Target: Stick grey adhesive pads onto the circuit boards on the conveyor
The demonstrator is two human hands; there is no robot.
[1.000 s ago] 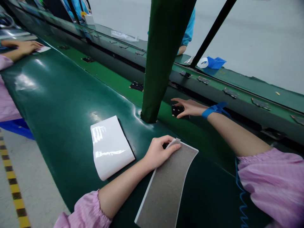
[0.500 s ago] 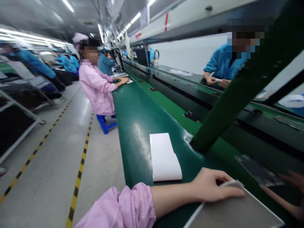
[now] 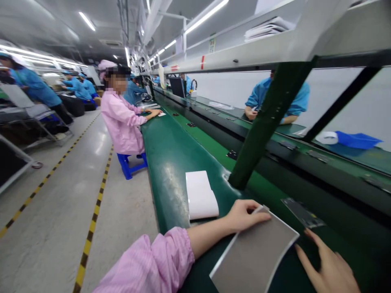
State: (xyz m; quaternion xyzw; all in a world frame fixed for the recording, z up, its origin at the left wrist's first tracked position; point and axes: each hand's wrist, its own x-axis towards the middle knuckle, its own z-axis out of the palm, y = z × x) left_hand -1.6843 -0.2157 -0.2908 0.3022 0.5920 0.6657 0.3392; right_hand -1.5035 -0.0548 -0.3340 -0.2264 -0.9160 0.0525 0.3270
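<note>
My left hand point(image 3: 246, 217) grips the far corner of a grey sheet with a white border point(image 3: 259, 252), thumb on top. The sheet bows slightly and its near end runs out of view. To the right of it, my right hand point(image 3: 328, 260) has its thumb and index finger spread, with nothing visible between them. Its index fingertip is close to a flat dark panel point(image 3: 302, 213) on the line's green surface; whether they touch I cannot tell. A white folded sheet or pad point(image 3: 200, 195) lies on the green bench beyond my left forearm.
A slanted green post point(image 3: 256, 134) rises from the bench edge point(image 3: 227, 175). Small dark parts point(image 3: 232, 154) sit along the line. A person in pink point(image 3: 122, 118) sits farther along, and another in blue point(image 3: 293, 97) works opposite. A blue item point(image 3: 359, 139) and white roll point(image 3: 326, 137) lie across.
The view has shifted, bringing the grey sheet and my right hand more fully into sight. My left hand keeps hold of the sheet. My right hand's thumb and index finger now show clearly apart.
</note>
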